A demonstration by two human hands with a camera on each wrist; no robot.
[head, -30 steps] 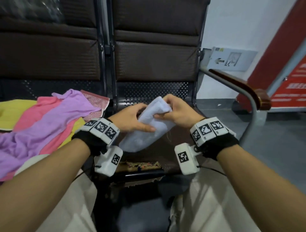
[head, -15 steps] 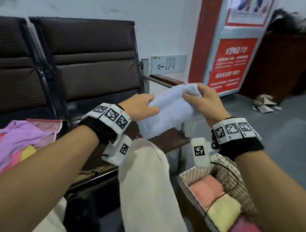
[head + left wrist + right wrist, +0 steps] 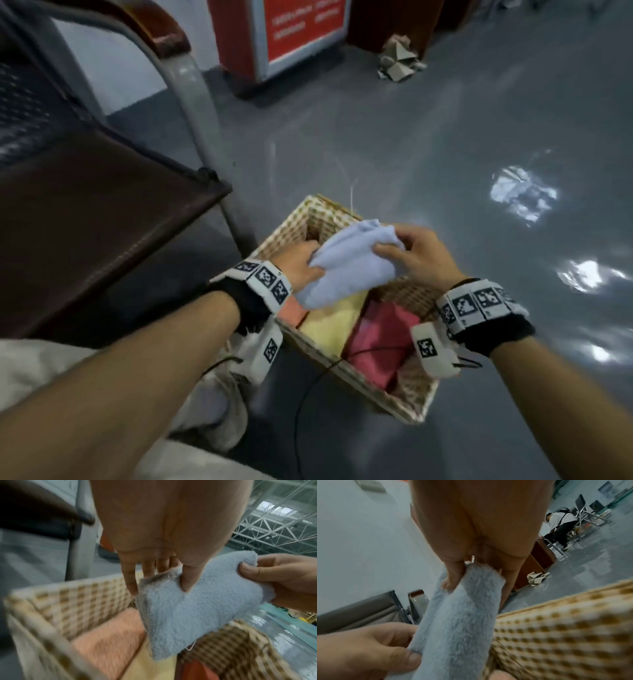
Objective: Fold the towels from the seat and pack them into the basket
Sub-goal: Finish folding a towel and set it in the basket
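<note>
Grey floor point(image 3: 428, 137), both hands pinching blue towel point(image 3: 349, 267) above basket point(image 3: 404, 401)

Light falls from overhead and throws bright white glare patches on the glossy grey floor point(image 3: 524, 195). The dark seat point(image 3: 85, 212) sits in shadow. Motion blur smears the woven basket point(image 3: 565, 635) in both wrist views, and straight lines bow toward the edges.

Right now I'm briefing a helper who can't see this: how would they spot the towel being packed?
Find the woven basket on the grey floor beside the seat. Above it, both hands grip one folded towel. It is pale blue, unlike the orange, yellow and red ones already lying inside.
</note>
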